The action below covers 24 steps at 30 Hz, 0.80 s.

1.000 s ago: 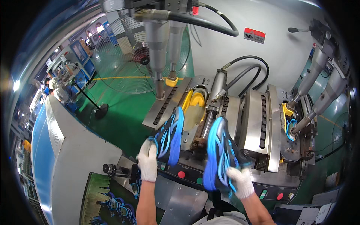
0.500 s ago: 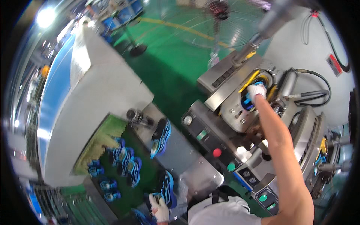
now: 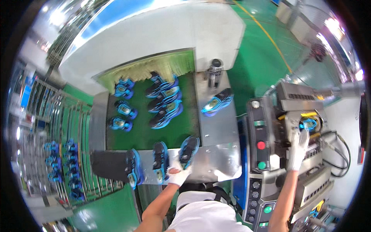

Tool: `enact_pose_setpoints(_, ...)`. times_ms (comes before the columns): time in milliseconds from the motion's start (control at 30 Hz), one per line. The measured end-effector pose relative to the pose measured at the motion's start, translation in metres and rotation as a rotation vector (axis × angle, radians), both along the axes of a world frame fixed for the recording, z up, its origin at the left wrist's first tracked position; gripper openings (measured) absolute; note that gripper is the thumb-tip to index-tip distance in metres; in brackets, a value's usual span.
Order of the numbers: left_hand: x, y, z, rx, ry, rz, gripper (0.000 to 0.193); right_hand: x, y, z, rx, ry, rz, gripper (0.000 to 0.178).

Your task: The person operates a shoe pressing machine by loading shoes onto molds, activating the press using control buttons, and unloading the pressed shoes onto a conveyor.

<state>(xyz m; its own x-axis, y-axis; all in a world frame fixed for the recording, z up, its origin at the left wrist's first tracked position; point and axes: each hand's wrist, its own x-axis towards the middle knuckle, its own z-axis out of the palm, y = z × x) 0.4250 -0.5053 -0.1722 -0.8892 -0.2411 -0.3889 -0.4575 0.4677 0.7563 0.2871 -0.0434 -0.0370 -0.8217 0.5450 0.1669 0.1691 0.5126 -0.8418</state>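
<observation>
Extending lengthwise from the left hand point(image 3: 179, 176), grip unclear, a dark shoe point(image 3: 189, 151) lies on the counter point(image 3: 221, 159), while the right hand point(image 3: 298, 150), fingers parted, is nearer a blue shoe point(image 3: 310, 124) in the machine point(image 3: 296, 104).

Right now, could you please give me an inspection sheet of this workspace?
Surface: metal ledge bordering green conveyor belt; sneakers on both.
Job's things: black-and-blue sneaker on the ledge; partly hidden blue shoe in the press.
Clutter: nothing clearly stray; black-topped cylinder on the ledge.
Grips: left grip at that sneaker, right grip at that shoe; closure unclear.
Cables: black hoses loop beside the press.
Surroundings: green floor, rack holding shoes, fan.
</observation>
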Motion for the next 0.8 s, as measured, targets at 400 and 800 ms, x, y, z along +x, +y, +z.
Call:
enact_pose_setpoints(400, -0.097, -0.156, -0.015, -0.49, 0.483, 0.12, 0.078, 0.152, 0.03, -0.1, 0.874, -0.619, 0.043, 0.102)
enact_pose_setpoints(800, -0.163, -0.342, -0.05, -0.685, 0.304, 0.135, 0.028, 0.282, -0.065, -0.081, 0.493, -1.149, 0.087, 0.091)
